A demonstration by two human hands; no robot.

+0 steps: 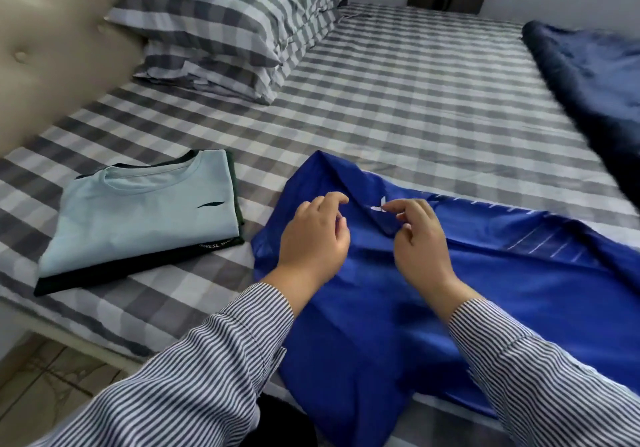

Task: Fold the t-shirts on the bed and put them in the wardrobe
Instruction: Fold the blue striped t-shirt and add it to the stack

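Head view: our left hand (313, 238) and right hand (420, 238) hovered over the blue shirt (398, 308) — fingers loosely curled, pinching nothing

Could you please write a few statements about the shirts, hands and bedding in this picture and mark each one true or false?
1. A folded light blue t-shirt lies on top of a dark folded t-shirt. True.
2. The royal blue t-shirt is already folded into a neat rectangle. False: it lies spread out and rumpled on the bed.
3. Both the left hand and the right hand are over the royal blue t-shirt. True.
4. The left hand grips the light blue t-shirt. False: that shirt lies apart, untouched.
5. The checked pillows sit at the foot of the bed, beside the hands. False: they are stacked at the far end, by the headboard.
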